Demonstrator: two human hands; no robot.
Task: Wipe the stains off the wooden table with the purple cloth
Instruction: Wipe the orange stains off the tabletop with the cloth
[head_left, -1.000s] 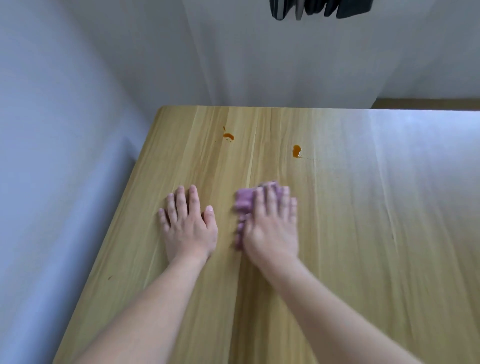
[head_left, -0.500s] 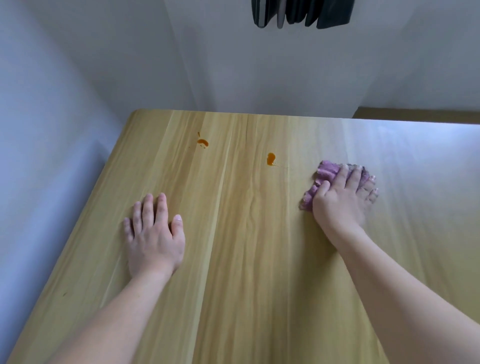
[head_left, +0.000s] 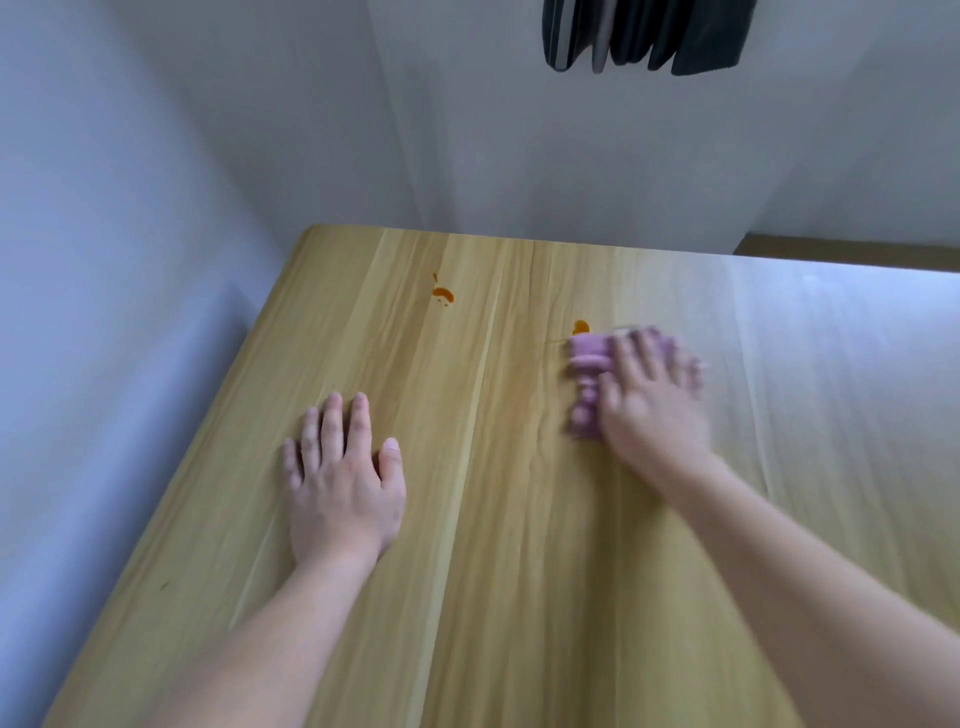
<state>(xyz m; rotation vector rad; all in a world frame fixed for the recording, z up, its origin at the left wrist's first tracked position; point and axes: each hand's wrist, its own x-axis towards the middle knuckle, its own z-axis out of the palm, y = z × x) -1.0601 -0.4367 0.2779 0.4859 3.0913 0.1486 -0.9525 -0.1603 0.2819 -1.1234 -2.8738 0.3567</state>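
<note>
Purple cloth (head_left: 589, 379), bunched under the flat right hand (head_left: 652, 400), has swept back left since half a second ago and now sits just beside the nearer orange stain (head_left: 581, 327). Fingers extended, pressing, blurred. Left hand (head_left: 340, 483) stays flat on the wooden table (head_left: 519, 571), holding nothing. Far stain (head_left: 442, 295) untouched; both remain.

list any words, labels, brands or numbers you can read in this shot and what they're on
None: no readable text anywhere in the head view.
wooden table: bare wood grain and two orange stains, no print.
purple cloth: blurred, no label showing.
dark items hanging at the top: no lettering visible.
</note>
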